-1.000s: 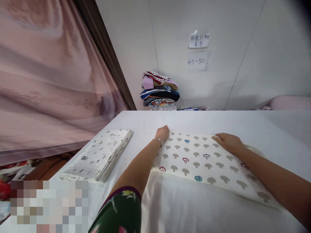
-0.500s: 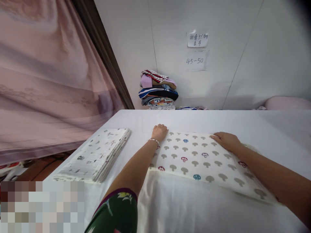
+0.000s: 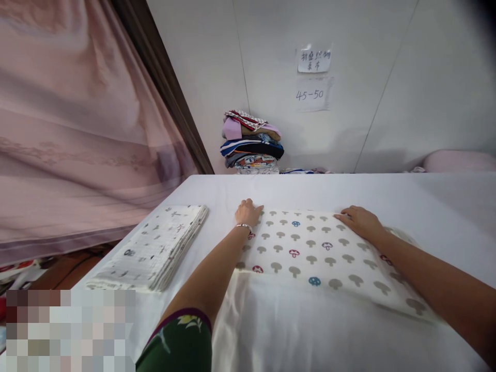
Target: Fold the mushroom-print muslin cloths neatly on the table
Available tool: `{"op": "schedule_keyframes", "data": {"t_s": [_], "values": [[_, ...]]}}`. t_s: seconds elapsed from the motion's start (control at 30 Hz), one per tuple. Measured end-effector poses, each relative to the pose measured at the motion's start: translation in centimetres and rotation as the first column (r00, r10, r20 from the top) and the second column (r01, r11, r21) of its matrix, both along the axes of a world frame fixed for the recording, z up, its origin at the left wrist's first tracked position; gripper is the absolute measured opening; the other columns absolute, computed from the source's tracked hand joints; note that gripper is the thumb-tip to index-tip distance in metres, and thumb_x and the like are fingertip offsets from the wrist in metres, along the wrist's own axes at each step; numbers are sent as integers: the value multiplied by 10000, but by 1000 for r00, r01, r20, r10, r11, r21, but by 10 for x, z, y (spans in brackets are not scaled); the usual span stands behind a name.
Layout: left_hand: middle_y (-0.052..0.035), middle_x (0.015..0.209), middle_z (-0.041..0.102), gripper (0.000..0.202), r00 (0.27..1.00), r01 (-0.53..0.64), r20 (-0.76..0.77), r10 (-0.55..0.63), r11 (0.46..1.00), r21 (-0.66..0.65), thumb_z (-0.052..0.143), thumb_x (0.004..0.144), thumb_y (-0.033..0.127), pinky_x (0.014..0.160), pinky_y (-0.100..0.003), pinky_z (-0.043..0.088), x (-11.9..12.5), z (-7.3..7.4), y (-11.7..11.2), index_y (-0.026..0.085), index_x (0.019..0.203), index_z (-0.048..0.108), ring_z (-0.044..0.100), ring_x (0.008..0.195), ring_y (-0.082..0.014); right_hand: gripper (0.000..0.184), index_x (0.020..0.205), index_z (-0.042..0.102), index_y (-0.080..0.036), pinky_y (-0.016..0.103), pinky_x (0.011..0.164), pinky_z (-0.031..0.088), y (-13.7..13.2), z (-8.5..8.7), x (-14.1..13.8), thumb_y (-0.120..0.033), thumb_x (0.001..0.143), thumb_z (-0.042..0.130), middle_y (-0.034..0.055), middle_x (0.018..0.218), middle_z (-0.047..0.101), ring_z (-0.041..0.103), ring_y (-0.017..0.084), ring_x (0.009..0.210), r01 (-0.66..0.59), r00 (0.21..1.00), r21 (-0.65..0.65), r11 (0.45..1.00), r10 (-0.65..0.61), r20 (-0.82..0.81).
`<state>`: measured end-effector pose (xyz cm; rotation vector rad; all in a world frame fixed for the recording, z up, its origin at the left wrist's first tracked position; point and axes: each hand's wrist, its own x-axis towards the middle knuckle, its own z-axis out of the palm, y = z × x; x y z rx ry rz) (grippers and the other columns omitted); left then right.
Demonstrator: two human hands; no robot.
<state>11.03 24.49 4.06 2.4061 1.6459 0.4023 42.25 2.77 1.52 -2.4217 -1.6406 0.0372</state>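
A white cloth printed with grey, red and blue mushrooms lies folded in a wide band on the white-covered table. My left hand, with a bracelet at the wrist, rests at its far left corner, thumb spread from the bent fingers. At the far edge on the right, my right hand lies on the cloth with thumb and fingers slightly apart. My right forearm covers part of the cloth's right side. To the left sits a neatly folded white cloth with small grey prints, untouched by either hand.
A pile of folded fabrics stands beyond the table's far edge, against the wall. Two handwritten paper signs hang above. A pink curtain borders the left side. The white table cover shows wrinkles near me.
My left hand has shifted slightly left, and its thumb has spread from the fingers. My right hand's fingers have loosened at the far edge. The mushroom cloth stays almost in place.
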Motion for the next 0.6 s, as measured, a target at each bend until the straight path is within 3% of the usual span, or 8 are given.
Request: {"op": "schedule_keyframes", "data": {"t_s": [0.17,0.33,0.6], "values": [[-114,1031,636,435,995,-81,38,88,983,-163,458,797,522,736,-331,424,-2,1,7,202,1080,545,589,942,-255,529,929,648,-193,344,749,422,1,-1,3,-595,839,316,84,988,641,567,248,925,-7,1000,-5,1000,7,-25],[-119,1054,641,403,988,-147,11,153,970,-196,501,772,511,737,-321,420,0,-4,15,207,1025,580,594,966,-257,564,936,649,-199,347,733,425,1,-3,6,-636,824,311,84,1010,640,570,257,936,3,1000,4,1000,-3,-25],[-128,1054,641,425,985,-169,-4,170,974,-152,414,818,523,778,-348,417,0,-5,6,204,1066,548,586,988,-267,555,954,651,-203,336,742,425,4,-2,3,-630,823,321,89,1000,642,573,255,928,21,1000,2,1000,-21,-1]]}}
